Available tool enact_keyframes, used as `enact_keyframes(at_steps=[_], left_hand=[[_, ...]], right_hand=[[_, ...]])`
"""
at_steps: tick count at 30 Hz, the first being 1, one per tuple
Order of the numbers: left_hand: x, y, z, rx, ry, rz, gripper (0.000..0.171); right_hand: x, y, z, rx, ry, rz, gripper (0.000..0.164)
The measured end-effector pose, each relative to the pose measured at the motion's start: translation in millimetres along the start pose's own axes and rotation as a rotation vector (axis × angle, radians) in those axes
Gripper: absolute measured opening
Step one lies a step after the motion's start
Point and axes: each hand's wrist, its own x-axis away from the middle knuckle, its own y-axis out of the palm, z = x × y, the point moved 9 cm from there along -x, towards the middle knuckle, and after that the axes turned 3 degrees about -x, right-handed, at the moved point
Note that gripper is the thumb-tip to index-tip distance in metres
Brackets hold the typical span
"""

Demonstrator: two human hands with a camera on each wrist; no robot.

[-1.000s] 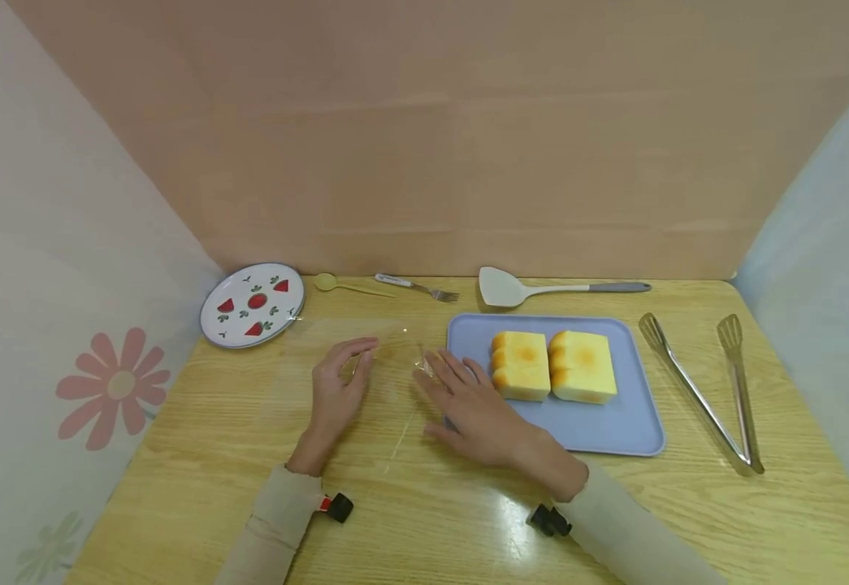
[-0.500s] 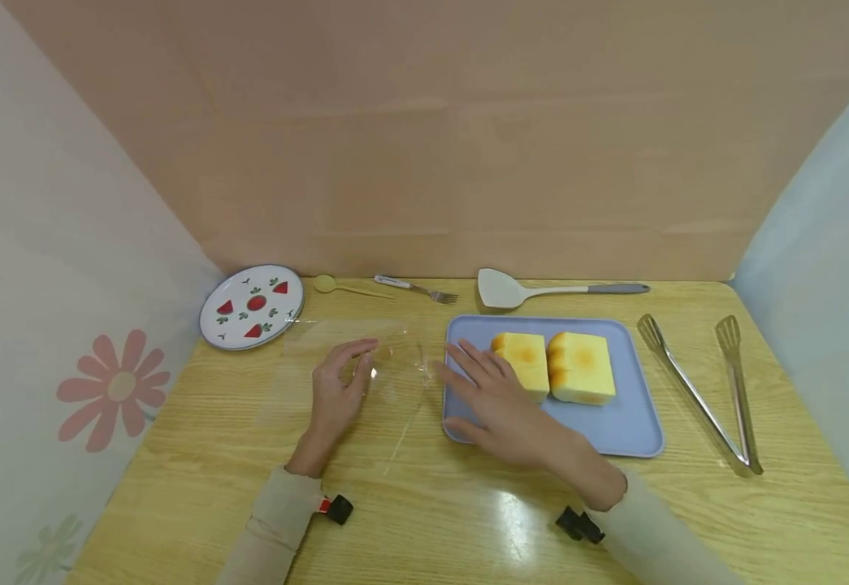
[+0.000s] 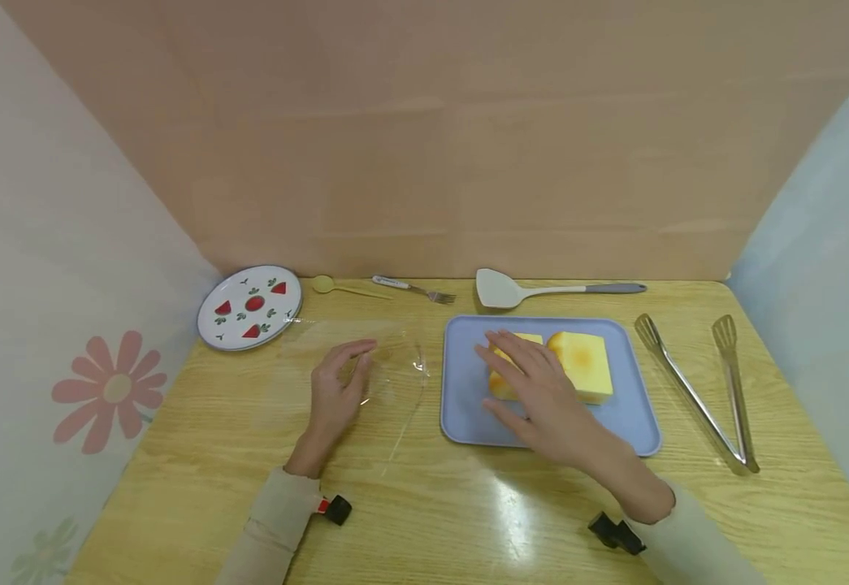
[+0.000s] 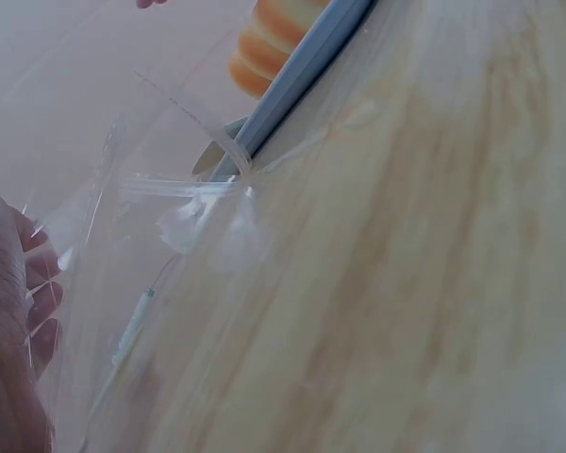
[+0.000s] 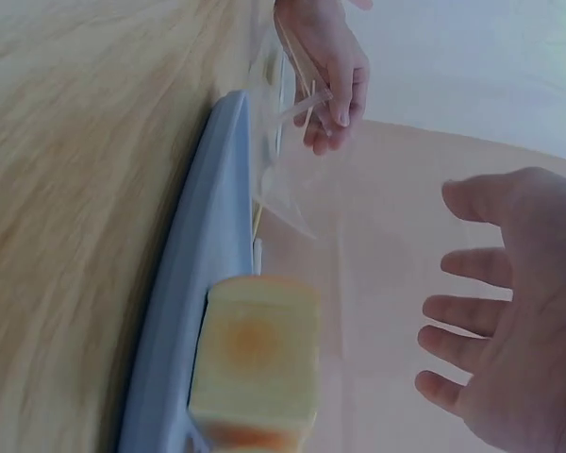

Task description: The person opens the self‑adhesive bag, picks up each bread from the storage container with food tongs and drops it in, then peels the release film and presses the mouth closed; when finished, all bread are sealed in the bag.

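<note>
Contact is not seen between the right hand and the left bread loaf, which is set in the left half of the blue rectangular tray. The hand is held over that half of the tray with its fingers spread and nothing grasped, and a gap above the loaf is shown in the right wrist view. The loaf is therefore judged to lie downward from the palm, and the right hand to be much the nearer of the two. The loaf's browned, lobed side is turned toward the tray's left edge; its long axis cannot be told, since its top is partly covered by the fingers.

Farther right on the tray, the right bread loaf is placed. To the left of the tray a clear plastic bag is spread over the wooden table, its right end just beside the tray's rim and apart from it. The bag is pinched between thumb and fingers by the left hand, which is held well left of the tray. From the right hand, then, the loaf is found downward and the bag leftward, past the tray's left edge. Where the bag's mouth lies cannot be told with certainty.

A white turner is laid behind the tray, slotted metal tongs to its right.
</note>
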Motion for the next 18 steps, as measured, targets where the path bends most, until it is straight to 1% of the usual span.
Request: enact_keyframes(at_steps=[5, 8, 10, 13, 16, 18], left_hand=[[-3.6, -4.7, 20.7, 0.015, 0.001, -0.001, 0.014], [-4.2, -5.4, 24.1, 0.011, -0.001, -0.004, 0.014], [-3.6, -4.6, 20.5, 0.009, -0.002, 0.000, 0.014], [-1.8, -2.2, 9.4, 0.004, 0.006, 0.007, 0.015], [0.3, 0.2, -3.1, -0.003, 0.010, 0.006, 0.016], [0.8, 1.3, -7.7, -0.009, 0.011, -0.001, 0.017]], right_hand=[[12, -19, 15, -0.005, 0.070, 0.113, 0.067], [20, -30, 24, -0.005, 0.105, 0.168, 0.064], [26, -36, 29, -0.011, 0.121, 0.200, 0.062], [35, -46, 35, -0.016, 0.135, 0.237, 0.061], [45, -55, 41, -0.018, 0.157, 0.260, 0.062], [52, -60, 47, -0.021, 0.182, 0.272, 0.062]])
